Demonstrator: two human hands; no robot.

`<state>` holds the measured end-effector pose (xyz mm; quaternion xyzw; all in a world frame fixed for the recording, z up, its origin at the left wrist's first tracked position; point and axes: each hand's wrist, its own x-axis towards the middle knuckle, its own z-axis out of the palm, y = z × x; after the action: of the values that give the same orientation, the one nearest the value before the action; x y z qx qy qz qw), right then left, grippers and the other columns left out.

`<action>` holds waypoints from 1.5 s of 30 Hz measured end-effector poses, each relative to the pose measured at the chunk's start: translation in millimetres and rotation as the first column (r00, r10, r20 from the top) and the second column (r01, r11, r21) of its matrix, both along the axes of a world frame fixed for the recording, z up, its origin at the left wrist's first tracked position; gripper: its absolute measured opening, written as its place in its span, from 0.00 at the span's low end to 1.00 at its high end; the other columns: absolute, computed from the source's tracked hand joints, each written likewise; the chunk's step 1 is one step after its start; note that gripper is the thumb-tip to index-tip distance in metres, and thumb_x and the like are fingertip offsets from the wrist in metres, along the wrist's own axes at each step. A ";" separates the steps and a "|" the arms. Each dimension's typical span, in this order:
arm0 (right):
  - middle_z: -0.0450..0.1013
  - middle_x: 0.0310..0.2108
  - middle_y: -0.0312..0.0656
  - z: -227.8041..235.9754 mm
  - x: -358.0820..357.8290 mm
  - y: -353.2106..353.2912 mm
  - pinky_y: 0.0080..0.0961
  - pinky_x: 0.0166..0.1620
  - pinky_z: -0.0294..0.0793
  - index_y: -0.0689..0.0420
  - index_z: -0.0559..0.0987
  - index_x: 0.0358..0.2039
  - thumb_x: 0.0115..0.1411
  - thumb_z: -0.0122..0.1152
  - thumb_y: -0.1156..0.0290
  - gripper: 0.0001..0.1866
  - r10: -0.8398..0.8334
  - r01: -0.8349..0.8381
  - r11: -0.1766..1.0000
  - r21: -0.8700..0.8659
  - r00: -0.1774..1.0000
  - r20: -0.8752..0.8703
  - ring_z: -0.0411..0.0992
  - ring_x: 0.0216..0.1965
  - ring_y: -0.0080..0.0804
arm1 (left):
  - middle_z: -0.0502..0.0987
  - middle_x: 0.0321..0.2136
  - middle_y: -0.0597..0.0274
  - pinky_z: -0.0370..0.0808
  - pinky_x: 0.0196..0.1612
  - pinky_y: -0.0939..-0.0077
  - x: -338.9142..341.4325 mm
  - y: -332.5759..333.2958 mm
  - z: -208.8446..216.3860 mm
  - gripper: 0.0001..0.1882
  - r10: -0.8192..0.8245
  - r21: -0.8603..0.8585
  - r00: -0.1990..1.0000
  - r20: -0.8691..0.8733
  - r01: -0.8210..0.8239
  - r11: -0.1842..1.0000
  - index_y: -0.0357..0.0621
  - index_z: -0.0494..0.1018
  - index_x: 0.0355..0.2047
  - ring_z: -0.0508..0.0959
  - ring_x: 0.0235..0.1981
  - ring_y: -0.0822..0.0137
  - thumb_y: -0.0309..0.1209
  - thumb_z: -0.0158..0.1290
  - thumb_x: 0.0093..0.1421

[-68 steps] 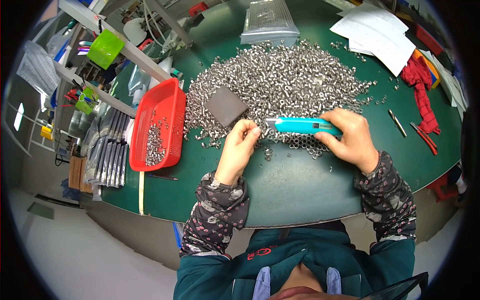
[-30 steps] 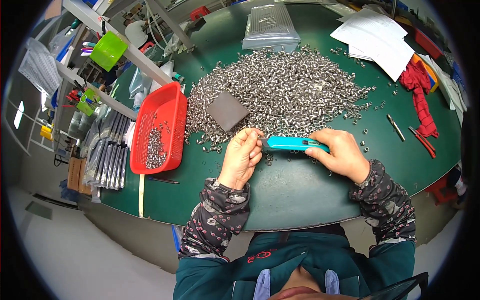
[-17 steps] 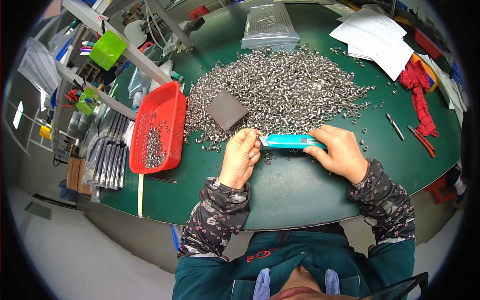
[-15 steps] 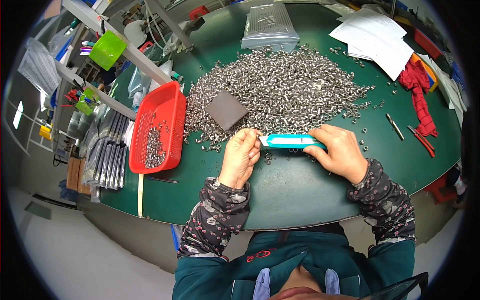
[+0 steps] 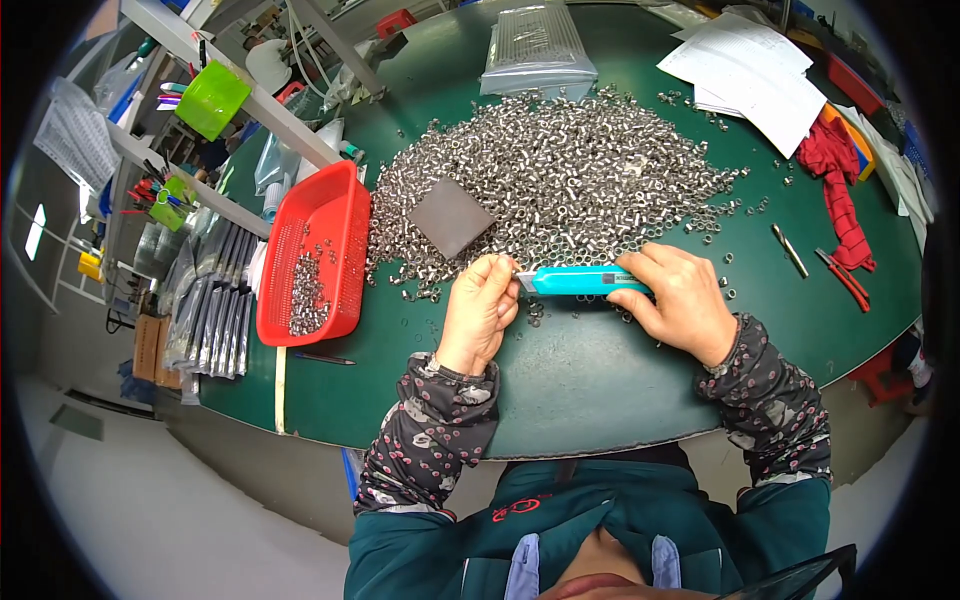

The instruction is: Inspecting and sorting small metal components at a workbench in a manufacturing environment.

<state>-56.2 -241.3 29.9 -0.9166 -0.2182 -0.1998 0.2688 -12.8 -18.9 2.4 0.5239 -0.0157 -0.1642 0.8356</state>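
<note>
My right hand [image 5: 680, 302] is closed round the back end of a teal utility knife [image 5: 575, 281], which lies level in the air above the table's near part. The knife's blade points left and meets the fingertips of my left hand [image 5: 483, 312]. Those fingers are pinched round a small piece, probably one of the metal rings, mostly hidden by the thumb and forefinger. Just beyond both hands spreads a wide heap of small shiny metal rings [image 5: 590, 180]. On the heap's left part rests a dark square block [image 5: 452, 217].
A red plastic basket [image 5: 350, 255] with some metal pieces stands left of the heap. A pen [image 5: 325, 358] lies near it. To the right are a drill bit [image 5: 789, 251], red-handled pliers [image 5: 845, 280], red cloth [image 5: 840, 190] and papers [image 5: 745, 75]. Bagged tubes [image 5: 537, 50] lie at the back.
The knife has rolled slightly in my right hand, so its side shows differently. Both hands stay nearly in place, with the blade still at the left fingertips.
</note>
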 end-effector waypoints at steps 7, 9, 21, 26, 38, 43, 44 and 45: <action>0.64 0.20 0.41 1.4 -0.4 -0.3 0.31 0.24 0.64 0.58 0.72 0.29 0.43 0.58 0.66 0.13 0.003 -0.003 1.000 -0.009 1.000 0.015 0.66 0.23 0.38 | 0.64 0.15 0.70 0.50 0.10 0.93 -1.6 -1.8 4.6 0.09 0.012 0.023 1.000 -0.022 -0.012 1.000 0.43 0.66 0.24 0.56 0.10 0.85 0.34 0.45 0.56; 0.64 0.20 0.40 1.5 -0.2 -0.3 0.30 0.24 0.64 0.58 0.72 0.29 0.43 0.58 0.66 0.13 0.002 -0.002 1.000 -0.010 1.000 0.021 0.66 0.23 0.38 | 0.63 0.14 0.70 0.49 0.10 0.93 -1.4 -1.8 5.2 0.09 0.015 0.056 1.000 -0.017 -0.014 0.998 0.43 0.66 0.24 0.55 0.09 0.85 0.34 0.45 0.56; 0.63 0.18 0.39 2.6 -0.4 -0.5 0.29 0.23 0.64 0.58 0.72 0.28 0.40 0.60 0.67 0.13 0.009 -0.005 0.999 -0.048 0.996 0.093 0.65 0.22 0.35 | 0.62 0.13 0.72 0.49 0.09 0.93 0.8 3.5 9.8 0.11 -0.066 0.177 0.997 -0.048 0.073 0.981 0.45 0.63 0.18 0.54 0.08 0.86 0.34 0.47 0.55; 0.63 0.18 0.38 6.1 -1.0 -0.5 0.27 0.23 0.63 0.58 0.72 0.27 0.38 0.61 0.68 0.14 0.022 -0.011 0.997 -0.077 0.990 0.137 0.64 0.21 0.34 | 0.62 0.13 0.73 0.48 0.09 0.94 2.4 5.1 12.3 0.11 -0.117 0.214 0.989 -0.089 0.133 0.968 0.45 0.64 0.18 0.53 0.08 0.86 0.33 0.46 0.55; 0.60 0.19 0.35 14.6 -2.0 -3.5 0.24 0.23 0.61 0.56 0.70 0.25 0.33 0.62 0.68 0.16 0.040 0.017 0.975 -0.221 0.967 0.252 0.62 0.23 0.29 | 0.63 0.13 0.72 0.47 0.08 0.93 5.1 9.2 12.6 0.09 -0.208 0.201 0.959 -0.191 0.245 0.948 0.45 0.65 0.19 0.52 0.07 0.86 0.32 0.47 0.54; 0.60 0.19 0.34 18.1 -2.8 -4.4 0.24 0.24 0.59 0.55 0.71 0.26 0.33 0.62 0.67 0.16 0.054 0.018 0.973 -0.231 0.952 0.300 0.61 0.23 0.28 | 0.64 0.13 0.71 0.47 0.08 0.93 3.8 9.7 13.2 0.08 -0.223 0.211 0.948 -0.227 0.272 0.939 0.44 0.65 0.20 0.53 0.07 0.86 0.31 0.46 0.54; 0.60 0.19 0.34 18.7 -3.0 -4.4 0.23 0.24 0.58 0.55 0.71 0.26 0.33 0.61 0.67 0.16 0.059 0.022 0.970 -0.244 0.946 0.318 0.61 0.23 0.27 | 0.64 0.13 0.71 0.47 0.08 0.93 3.9 10.8 12.0 0.08 -0.241 0.223 0.946 -0.218 0.289 0.931 0.43 0.66 0.20 0.53 0.08 0.86 0.31 0.47 0.54; 0.60 0.19 0.34 18.7 -3.0 -4.6 0.23 0.24 0.58 0.55 0.71 0.26 0.33 0.61 0.67 0.16 0.058 0.022 0.970 -0.243 0.947 0.316 0.61 0.23 0.27 | 0.64 0.13 0.71 0.47 0.08 0.93 4.2 11.1 10.8 0.08 -0.261 0.234 0.942 -0.210 0.307 0.922 0.43 0.66 0.20 0.53 0.08 0.86 0.31 0.47 0.54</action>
<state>-59.2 -245.9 48.6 -0.8959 -0.2901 -0.3154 0.1170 -8.6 -7.7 13.2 0.6060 0.0034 -0.3299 0.7238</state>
